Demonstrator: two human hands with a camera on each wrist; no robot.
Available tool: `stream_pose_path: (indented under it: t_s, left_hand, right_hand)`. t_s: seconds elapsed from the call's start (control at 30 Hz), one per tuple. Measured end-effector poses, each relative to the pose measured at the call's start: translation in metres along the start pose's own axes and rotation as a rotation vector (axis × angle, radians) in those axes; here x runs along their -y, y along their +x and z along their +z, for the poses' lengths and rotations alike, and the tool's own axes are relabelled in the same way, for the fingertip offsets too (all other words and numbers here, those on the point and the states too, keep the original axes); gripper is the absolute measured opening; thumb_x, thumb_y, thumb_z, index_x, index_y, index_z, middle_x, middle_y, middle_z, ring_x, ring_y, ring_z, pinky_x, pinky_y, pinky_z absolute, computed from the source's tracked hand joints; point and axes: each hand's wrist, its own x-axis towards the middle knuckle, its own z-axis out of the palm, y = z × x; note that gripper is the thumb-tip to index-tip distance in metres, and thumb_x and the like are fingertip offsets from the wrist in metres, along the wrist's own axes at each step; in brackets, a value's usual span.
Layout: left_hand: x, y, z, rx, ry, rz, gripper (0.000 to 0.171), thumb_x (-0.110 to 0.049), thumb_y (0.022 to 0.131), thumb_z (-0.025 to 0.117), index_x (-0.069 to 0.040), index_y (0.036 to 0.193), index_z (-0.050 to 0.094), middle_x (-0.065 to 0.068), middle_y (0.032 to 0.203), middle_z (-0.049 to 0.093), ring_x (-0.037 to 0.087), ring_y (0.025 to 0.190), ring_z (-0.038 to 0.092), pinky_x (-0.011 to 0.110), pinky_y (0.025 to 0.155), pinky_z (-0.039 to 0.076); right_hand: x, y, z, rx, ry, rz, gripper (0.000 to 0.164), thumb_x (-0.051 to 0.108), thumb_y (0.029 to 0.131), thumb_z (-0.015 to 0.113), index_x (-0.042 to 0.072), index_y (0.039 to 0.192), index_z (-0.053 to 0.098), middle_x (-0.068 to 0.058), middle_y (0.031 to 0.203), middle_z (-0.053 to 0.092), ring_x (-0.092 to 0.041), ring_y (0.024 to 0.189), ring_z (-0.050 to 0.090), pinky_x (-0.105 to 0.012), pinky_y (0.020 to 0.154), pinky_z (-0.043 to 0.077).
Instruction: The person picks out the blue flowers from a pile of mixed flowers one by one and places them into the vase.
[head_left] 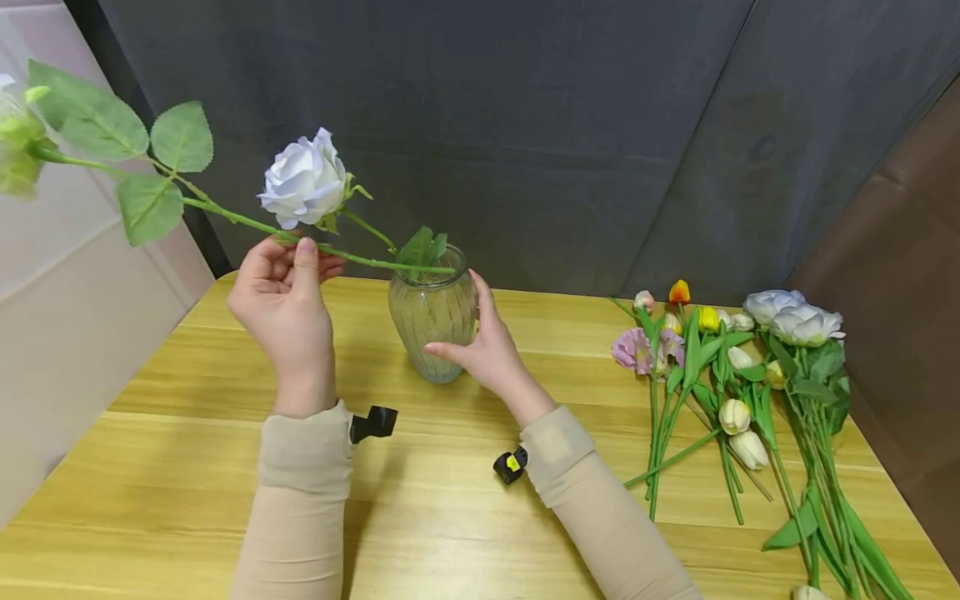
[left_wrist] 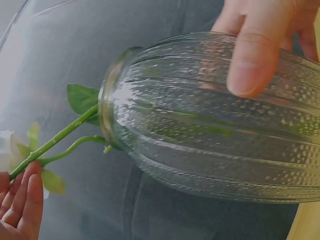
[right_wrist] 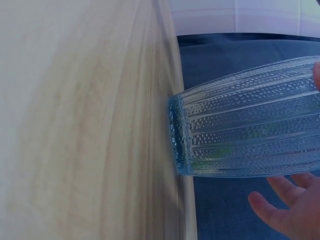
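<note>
A ribbed clear glass vase stands upright on the wooden table. My right hand grips its right side, thumb across the front; the thumb shows on the glass vase in the left wrist view. My left hand pinches a long green leafy stem whose lower end sits in the vase mouth, while its head reaches far left. A white rose on a thinner stem also leans out of the vase, just above my left hand. The vase fills the right wrist view.
A bunch of artificial flowers, tulips and pale roses with long stems, lies on the table at the right. A dark grey padded wall stands behind the table. A pale panel borders the left side.
</note>
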Motion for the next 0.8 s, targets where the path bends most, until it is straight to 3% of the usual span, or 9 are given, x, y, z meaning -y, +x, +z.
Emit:
stream_pose_path:
  t_s: [0.23,0.47,0.7,0.8]
  left_hand:
    - [0.007,-0.007,0.003,0.091,0.179,0.109,0.003,0.002,0.088,0.066,0.002,0.086,0.068,0.016,0.074,0.063,0.022,0.061,0.066,0.03,0.065,0.056]
    - [0.012,-0.012,0.006,0.142,0.23,0.126,0.006,0.0,0.089,0.066,0.006,0.088,0.067,0.016,0.075,0.065,0.019,0.062,0.066,0.029,0.065,0.056]
    - [0.021,-0.017,0.009,0.19,0.259,0.131,0.003,0.002,0.088,0.066,0.0,0.088,0.068,0.014,0.075,0.065,0.015,0.061,0.066,0.027,0.063,0.055]
    - [0.025,-0.018,0.01,0.22,0.275,0.148,0.003,0.002,0.088,0.066,0.004,0.09,0.068,0.015,0.075,0.065,0.015,0.062,0.066,0.027,0.063,0.055]
  right_hand:
    - [0.001,-0.001,-0.001,0.001,-0.005,0.003,0.113,0.039,0.072,0.083,0.038,0.152,0.004,-0.003,0.155,0.02,-0.03,0.13,0.036,-0.053,0.099,0.038]
    - [0.0,-0.001,0.0,-0.013,-0.009,-0.009,0.111,0.037,0.073,0.084,0.037,0.152,0.006,-0.004,0.154,0.024,-0.028,0.128,0.038,-0.052,0.099,0.039]
    - [-0.001,0.0,0.001,-0.014,-0.014,-0.005,0.111,0.037,0.072,0.084,0.035,0.153,0.007,-0.006,0.153,0.026,-0.029,0.128,0.039,-0.052,0.098,0.039]
    - [-0.001,0.001,0.001,-0.017,-0.013,-0.007,0.111,0.037,0.072,0.084,0.035,0.153,0.007,-0.005,0.153,0.026,-0.028,0.128,0.039,-0.052,0.099,0.039]
